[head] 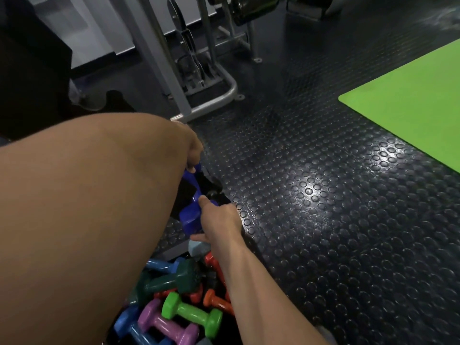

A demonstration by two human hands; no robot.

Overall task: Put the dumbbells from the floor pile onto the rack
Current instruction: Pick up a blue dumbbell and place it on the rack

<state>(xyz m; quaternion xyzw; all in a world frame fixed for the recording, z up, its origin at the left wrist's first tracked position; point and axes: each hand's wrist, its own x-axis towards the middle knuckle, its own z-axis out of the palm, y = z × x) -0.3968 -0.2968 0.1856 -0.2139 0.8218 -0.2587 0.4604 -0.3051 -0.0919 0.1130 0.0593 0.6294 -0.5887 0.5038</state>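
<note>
Now left hand (191,148) grips blue dumbbell (190,215); right hand (219,220) touches it, fingers hidden. Best lift level, clear of pile (179,307).

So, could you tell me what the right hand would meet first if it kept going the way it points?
Probably the dark blue dumbbell: the right hand points up and left, its thumb already against it. The left hand grips the dumbbell's far end. Depth is unclear.

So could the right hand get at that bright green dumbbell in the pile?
Probably yes: the bright green dumbbell lies on top of the pile, uncovered, just beside the right forearm. The right hand would first have to leave the dark blue dumbbell.
</note>
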